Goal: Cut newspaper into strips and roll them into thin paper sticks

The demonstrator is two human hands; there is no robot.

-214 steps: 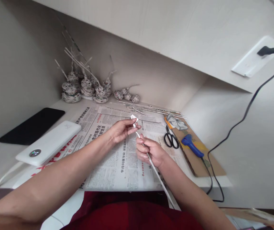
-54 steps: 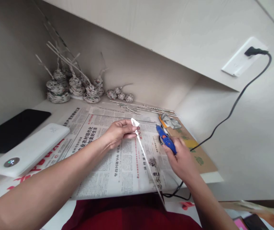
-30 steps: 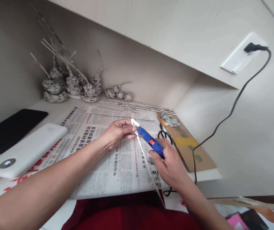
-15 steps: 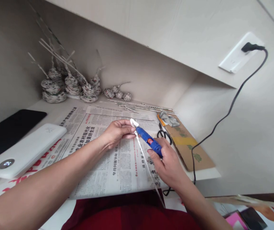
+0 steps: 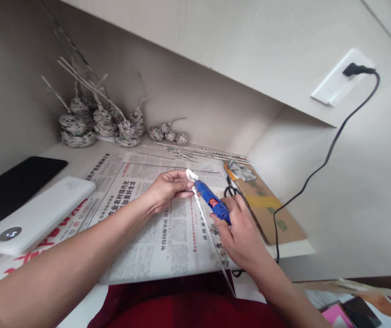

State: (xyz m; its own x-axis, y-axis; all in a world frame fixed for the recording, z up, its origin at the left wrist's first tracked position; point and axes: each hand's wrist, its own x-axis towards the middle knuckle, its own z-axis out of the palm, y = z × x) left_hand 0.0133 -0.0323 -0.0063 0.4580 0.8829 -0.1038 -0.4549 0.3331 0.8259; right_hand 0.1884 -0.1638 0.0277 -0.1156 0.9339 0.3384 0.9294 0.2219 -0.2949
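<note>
Between its thumb and fingers, my left hand (image 5: pixel 168 189) pinches a narrow white paper strip (image 5: pixel 206 222) near its folded upper end. The long tail of the strip hangs down past the table edge toward my lap. My right hand (image 5: pixel 241 230) is wrapped round the handle of a blue hot glue gun (image 5: pixel 213 200). The gun's nozzle meets the strip right beside my left fingertips; whether glue is coming out is too small to see. Newspaper sheets (image 5: pixel 147 246) lie beneath both hands.
Woven paper gourds (image 5: pixel 127 133) stand at the back left, with thin paper rods (image 5: pixel 195 152) nearby. Black scissors (image 5: pixel 230 189) and cardboard (image 5: pixel 266 209) lie right. A white power bank (image 5: pixel 41 214) rests left. A black cord (image 5: pixel 325 159) runs from the wall socket (image 5: pixel 342 77).
My right hand and the glue gun have shifted very slightly. My left hand keeps its pinch on the strip, almost still.
</note>
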